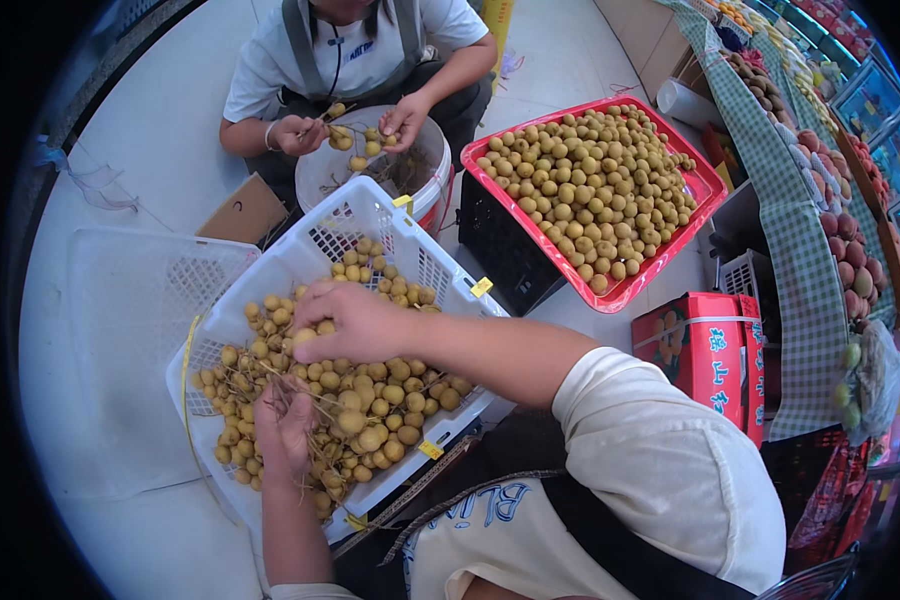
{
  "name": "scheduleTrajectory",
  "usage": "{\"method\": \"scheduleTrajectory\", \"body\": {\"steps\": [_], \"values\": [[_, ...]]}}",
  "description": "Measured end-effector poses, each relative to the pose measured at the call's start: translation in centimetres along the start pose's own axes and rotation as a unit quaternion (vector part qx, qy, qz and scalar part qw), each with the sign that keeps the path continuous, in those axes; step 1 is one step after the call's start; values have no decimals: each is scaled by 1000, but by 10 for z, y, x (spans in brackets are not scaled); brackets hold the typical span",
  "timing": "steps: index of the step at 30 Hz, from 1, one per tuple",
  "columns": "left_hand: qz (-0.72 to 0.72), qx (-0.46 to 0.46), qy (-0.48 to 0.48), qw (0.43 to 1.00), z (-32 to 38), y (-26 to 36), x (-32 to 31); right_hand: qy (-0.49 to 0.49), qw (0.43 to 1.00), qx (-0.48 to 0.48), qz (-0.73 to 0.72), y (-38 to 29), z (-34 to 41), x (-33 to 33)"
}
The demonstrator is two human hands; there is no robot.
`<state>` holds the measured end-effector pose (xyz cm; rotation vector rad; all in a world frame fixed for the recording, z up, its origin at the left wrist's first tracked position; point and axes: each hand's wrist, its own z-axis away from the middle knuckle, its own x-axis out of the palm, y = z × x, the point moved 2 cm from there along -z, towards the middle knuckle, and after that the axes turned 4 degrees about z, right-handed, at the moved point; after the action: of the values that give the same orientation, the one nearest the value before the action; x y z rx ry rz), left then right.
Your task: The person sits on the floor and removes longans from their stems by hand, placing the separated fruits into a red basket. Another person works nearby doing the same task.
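A white plastic crate [450,259] full of longans [371,390], many still on thin twigs, sits before me. My left hand [285,424] grips a bunch of longan twigs [322,401] at the crate's near left part, and fruit hangs to the right of it. Above it, over the middle of the heap, my right hand [352,322] curls its thumb and fingers around a longan [303,343]. The palm hides part of what it holds.
Across from me a person [360,67] holds a longan sprig [356,142] over a white bucket [311,169] with twigs inside. A red tray [495,202] heaped with loose longans rests on a black crate [506,247]. Right stand a red carton [690,337] and a fruit display [802,300].
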<state>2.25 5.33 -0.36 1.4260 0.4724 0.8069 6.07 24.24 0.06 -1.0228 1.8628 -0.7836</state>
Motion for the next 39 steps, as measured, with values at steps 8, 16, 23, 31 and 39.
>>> {"method": "scheduleTrajectory", "body": {"steps": [8, 16, 23, 31, 39], "values": [[-337, 75, -143, 927, 9, -11, 8, -252, 963, 52, -82, -4, 60, -14], [-215, 47, 14, 975, 10, -16, -15, 234, 928, 269, -103, -6, 76, -135], [27, 6, 102, 994, -16, -19, -22, 634, 651, 107, 403, 123, 202, -422], [100, 64, 90, 989, -9, -16, -58, 205, 632, 397, 633, 173, 205, -473], [197, 23, 64, 978, -4, -2, -43, 358, 912, 160, 117, 66, 78, -304]]}}
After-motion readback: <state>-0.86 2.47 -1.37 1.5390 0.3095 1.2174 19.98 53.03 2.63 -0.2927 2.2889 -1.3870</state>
